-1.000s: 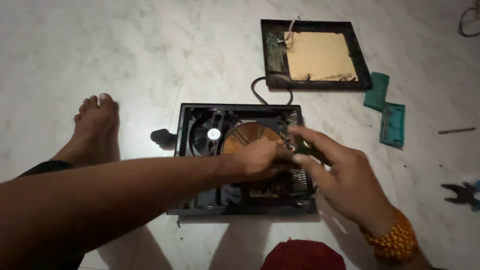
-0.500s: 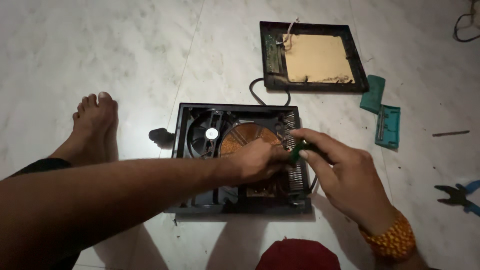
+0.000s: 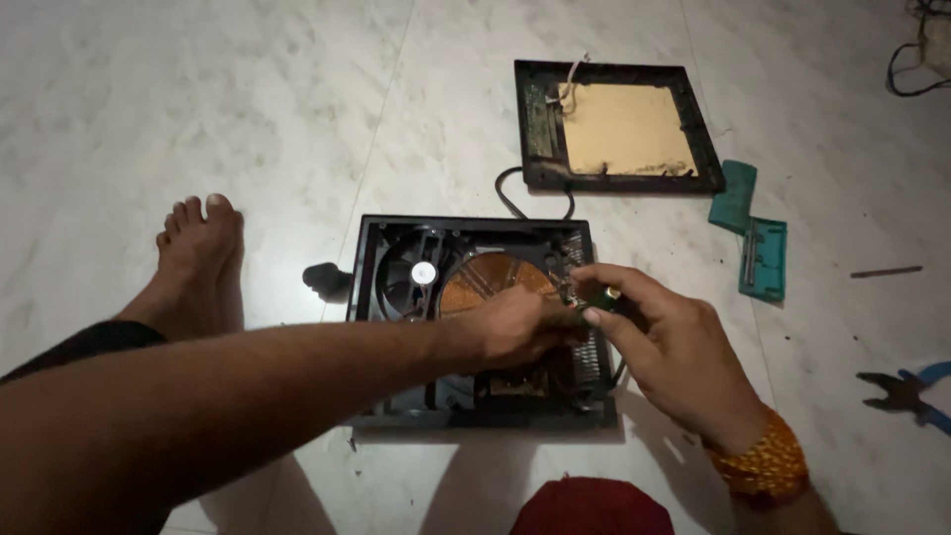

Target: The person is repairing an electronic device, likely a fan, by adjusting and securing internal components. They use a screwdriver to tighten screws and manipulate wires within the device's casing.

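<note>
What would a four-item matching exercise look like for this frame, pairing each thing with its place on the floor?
Things:
1. pliers
2. teal case
3. detached top panel
4. bare foot

Places:
A. left of the opened cooktop base
B. far right edge of the view
C. beyond the base, toward the top of the view
D. right of the base, below the panel's right corner

Pairs: 1-B, 2-D, 3-C, 4-A
</note>
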